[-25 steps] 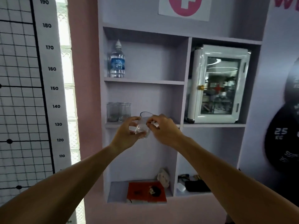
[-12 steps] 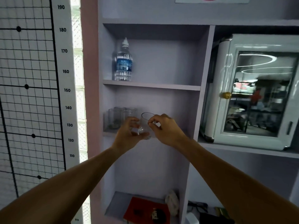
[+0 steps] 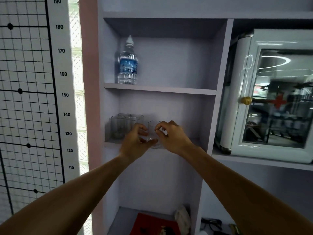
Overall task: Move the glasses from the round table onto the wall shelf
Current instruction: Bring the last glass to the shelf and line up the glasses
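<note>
A small clear drinking glass is held at the front edge of the pale lilac wall shelf, just right of four clear glasses already placed. The placing step is judged under way; setting down without knocking neighbours is required next. The left hand and right hand are curled around the glass, fingertips pinching it.

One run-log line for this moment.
both hands: left hand, right hand hold clear glass | at shelf edge | right of four glasses

A pink wall and bright glass-block window flank a height chart.
</note>
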### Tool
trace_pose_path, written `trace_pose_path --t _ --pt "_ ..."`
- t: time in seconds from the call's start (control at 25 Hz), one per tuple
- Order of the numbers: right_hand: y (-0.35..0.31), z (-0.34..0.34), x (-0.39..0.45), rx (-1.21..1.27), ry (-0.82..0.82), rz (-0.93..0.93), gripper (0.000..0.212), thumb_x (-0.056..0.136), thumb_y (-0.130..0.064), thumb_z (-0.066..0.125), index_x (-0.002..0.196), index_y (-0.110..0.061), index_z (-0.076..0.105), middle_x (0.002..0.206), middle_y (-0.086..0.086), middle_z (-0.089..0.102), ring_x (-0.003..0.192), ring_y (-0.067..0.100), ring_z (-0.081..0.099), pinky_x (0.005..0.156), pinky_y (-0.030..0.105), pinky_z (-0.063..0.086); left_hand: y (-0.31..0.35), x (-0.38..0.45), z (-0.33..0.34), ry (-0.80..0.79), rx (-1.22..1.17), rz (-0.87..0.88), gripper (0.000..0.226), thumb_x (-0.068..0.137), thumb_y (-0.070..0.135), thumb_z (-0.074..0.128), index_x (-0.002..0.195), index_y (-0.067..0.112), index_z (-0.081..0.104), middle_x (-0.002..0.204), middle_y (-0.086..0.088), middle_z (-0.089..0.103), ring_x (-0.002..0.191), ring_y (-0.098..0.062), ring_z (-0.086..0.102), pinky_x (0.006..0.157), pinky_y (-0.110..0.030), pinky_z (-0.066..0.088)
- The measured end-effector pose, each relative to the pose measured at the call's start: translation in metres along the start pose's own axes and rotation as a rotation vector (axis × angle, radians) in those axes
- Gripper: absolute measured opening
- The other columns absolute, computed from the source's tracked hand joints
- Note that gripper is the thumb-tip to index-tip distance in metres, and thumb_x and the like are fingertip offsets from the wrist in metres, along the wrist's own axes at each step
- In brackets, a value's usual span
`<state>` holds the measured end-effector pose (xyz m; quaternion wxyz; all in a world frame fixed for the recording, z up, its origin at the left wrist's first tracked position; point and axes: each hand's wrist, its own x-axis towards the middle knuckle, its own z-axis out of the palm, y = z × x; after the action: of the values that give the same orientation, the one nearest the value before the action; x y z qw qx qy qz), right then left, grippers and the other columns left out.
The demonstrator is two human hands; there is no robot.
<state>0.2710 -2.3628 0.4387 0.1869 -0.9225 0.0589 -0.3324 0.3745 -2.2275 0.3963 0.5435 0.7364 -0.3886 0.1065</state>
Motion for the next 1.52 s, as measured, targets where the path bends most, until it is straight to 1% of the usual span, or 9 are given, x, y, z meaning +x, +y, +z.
trace_pose_path --t 0.16,0.28,0.48,0.68,0.88,1.04,1.16,1.4,1.52 --pt "0.005 0.011 0.007 0.006 0.022 0.037 0.026 0.099 -0.033 0.051 0.124 -0.034 0.060 0.114 0.006 0.057 0.093 0.023 0.060 0.074 0.023 0.043 -0.003 0.007 -0.001 0.002 0.048 0.015 0.045 0.074 0.044 0.081 0.102 0.026 0.051 0.092 0.009 0.062 0.080 -0.009 0.064 0.064 -0.020 0.049" --pt "0.006 0.019 0.008 0.045 0.046 0.039 0.038 0.100 -0.026 0.052 0.136 -0.037 0.049 0.117 0.005 0.053 0.095 0.021 0.059 0.078 0.024 0.048 -0.005 0.011 0.001 0.010 0.116 0.067 0.028 0.080 0.040 0.077 0.087 0.022 0.057 0.077 0.007 0.065 0.071 -0.011 0.064 0.064 -0.028 0.053" --pt "0.008 0.027 0.014 0.154 0.125 0.055 0.041 0.098 -0.010 0.050 0.130 -0.034 0.042 0.102 0.006 0.059 0.080 0.021 0.065 0.071 0.033 0.060 -0.013 0.017 0.002 0.012 0.169 0.141 0.006 0.089 0.032 0.069 0.089 0.027 0.067 0.084 0.009 0.072 0.075 -0.007 0.066 0.067 -0.023 0.054" --pt "0.014 0.035 0.023 0.187 0.072 0.021 0.053 0.093 0.006 0.044 0.130 -0.031 0.045 0.106 0.005 0.058 0.091 0.019 0.063 0.063 0.014 0.048 -0.025 0.025 -0.004 -0.001 0.252 0.143 0.028 0.092 0.029 0.064 0.119 0.021 0.068 0.110 0.001 0.075 0.093 -0.013 0.070 0.083 -0.026 0.055" --pt "0.021 0.045 0.034 0.197 0.062 0.035 0.059 0.088 0.013 0.040 0.127 -0.030 0.050 0.112 0.006 0.058 0.099 0.018 0.060 0.065 0.007 0.044 -0.025 0.031 -0.006 -0.033 0.323 0.133 0.041 0.087 0.034 0.064 0.127 0.024 0.063 0.121 0.003 0.071 0.106 -0.017 0.068 0.092 -0.034 0.055" --pt "0.026 0.054 0.039 0.246 0.044 0.045 0.059 0.089 0.012 0.037 0.129 -0.029 0.051 0.126 0.010 0.059 0.112 0.022 0.060 0.073 0.003 0.039 -0.021 0.033 -0.003 -0.040 0.401 0.127 0.037 0.083 0.040 0.057 0.118 0.030 0.064 0.114 -0.001 0.074 0.104 -0.030 0.068 0.085 -0.043 0.057" --pt "0.029 0.058 0.040 0.241 0.060 0.053 0.057 0.090 0.011 0.037 0.130 -0.028 0.052 0.130 0.011 0.060 0.116 0.022 0.059 0.068 -0.004 0.035 -0.022 0.036 -0.002 -0.053 0.448 0.128 0.035 0.079 0.037 0.057 0.113 0.031 0.063 0.107 0.000 0.075 0.101 -0.031 0.068 0.079 -0.041 0.057" --pt "0.024 0.059 0.042 0.240 0.156 0.040 0.028 0.103 -0.016 0.040 0.122 -0.029 0.056 0.105 0.004 0.067 0.081 0.013 0.061 0.060 0.006 0.038 -0.025 0.034 -0.004 -0.034 0.363 0.132 0.028 0.079 0.033 0.058 0.106 0.032 0.069 0.095 0.007 0.077 0.090 -0.020 0.070 0.075 -0.034 0.057" --pt "0.012 0.064 0.046 0.252 0.230 0.011 0.025 0.100 -0.014 0.046 0.117 -0.026 0.061 0.104 0.004 0.066 0.082 0.014 0.060 0.062 0.004 0.041 -0.032 0.029 -0.017 0.001 0.346 0.192 0.024 0.083 0.040 0.056 0.096 0.028 0.073 0.081 0.005 0.076 0.074 -0.015 0.069 0.065 -0.031 0.056"
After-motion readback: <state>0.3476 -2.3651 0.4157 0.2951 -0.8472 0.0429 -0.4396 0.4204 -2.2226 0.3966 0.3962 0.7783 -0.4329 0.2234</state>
